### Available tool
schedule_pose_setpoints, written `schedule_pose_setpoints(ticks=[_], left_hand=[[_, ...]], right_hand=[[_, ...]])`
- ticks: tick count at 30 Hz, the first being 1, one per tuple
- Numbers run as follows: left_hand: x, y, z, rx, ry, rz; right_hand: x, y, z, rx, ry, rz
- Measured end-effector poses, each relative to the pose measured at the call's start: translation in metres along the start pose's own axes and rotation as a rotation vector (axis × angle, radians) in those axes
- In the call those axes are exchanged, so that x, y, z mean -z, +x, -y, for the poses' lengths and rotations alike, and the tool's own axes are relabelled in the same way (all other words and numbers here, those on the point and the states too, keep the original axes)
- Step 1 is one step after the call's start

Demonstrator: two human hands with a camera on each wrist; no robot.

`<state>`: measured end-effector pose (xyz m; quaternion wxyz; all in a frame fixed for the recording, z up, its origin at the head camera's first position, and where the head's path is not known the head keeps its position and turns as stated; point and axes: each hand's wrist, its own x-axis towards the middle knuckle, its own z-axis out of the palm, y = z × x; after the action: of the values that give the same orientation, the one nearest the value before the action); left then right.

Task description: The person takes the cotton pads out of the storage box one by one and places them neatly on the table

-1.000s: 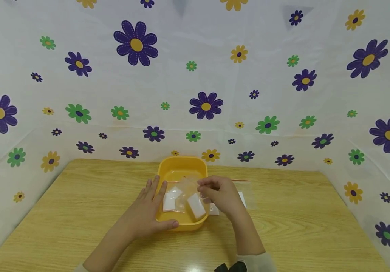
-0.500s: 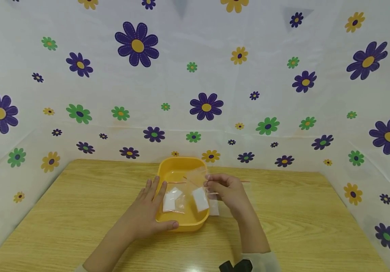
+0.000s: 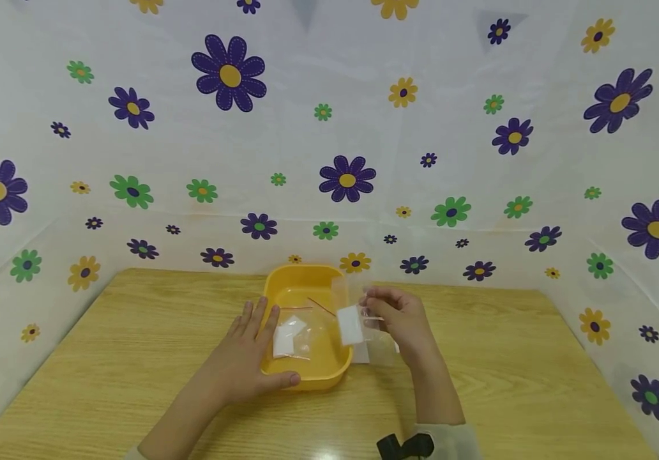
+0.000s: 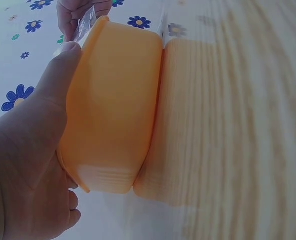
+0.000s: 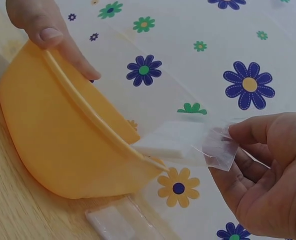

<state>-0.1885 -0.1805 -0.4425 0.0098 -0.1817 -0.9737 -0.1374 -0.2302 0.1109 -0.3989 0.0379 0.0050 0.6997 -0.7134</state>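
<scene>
My right hand (image 3: 401, 322) pinches the edge of a clear zip bag (image 5: 223, 152) between thumb and fingers. A flat white block (image 3: 350, 324) shows inside that bag, which overlaps the right rim of a yellow plastic basin (image 3: 312, 384). Across the basin's left rim rests my left hand (image 3: 249, 358), fingers spread and fairly straight, thumb (image 4: 57, 75) lying along the near rim. Inside the basin lies another clear bag (image 3: 289, 338) with white pieces in it.
Just right of the basin, a further clear bag with a white piece (image 5: 112, 222) lies on the wooden table (image 3: 496, 358), partly hidden behind the right hand and held bag. Behind the table stands a white flower-print cloth (image 3: 283, 140).
My right hand has moved right and slightly up, drawing the pinched zip bag from inside the basin to over its right rim. The left hand has stayed at the left rim.
</scene>
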Motion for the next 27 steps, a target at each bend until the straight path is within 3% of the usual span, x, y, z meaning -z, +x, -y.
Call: schedule_pose_setpoints(ticks=[10, 16, 27], left_hand=[[0.001, -0.001, 0.002, 0.019, -0.008, 0.010], [0.003, -0.001, 0.001, 0.019, -0.019, 0.011], [0.003, -0.002, 0.000, 0.005, -0.032, 0.003]], right_hand=[[0.009, 0.005, 0.000, 0.020, 0.039, -0.052], [0.026, 0.004, 0.001, 0.006, 0.124, -0.085], [0.066, -0.005, -0.011, -0.034, 0.100, -0.114]])
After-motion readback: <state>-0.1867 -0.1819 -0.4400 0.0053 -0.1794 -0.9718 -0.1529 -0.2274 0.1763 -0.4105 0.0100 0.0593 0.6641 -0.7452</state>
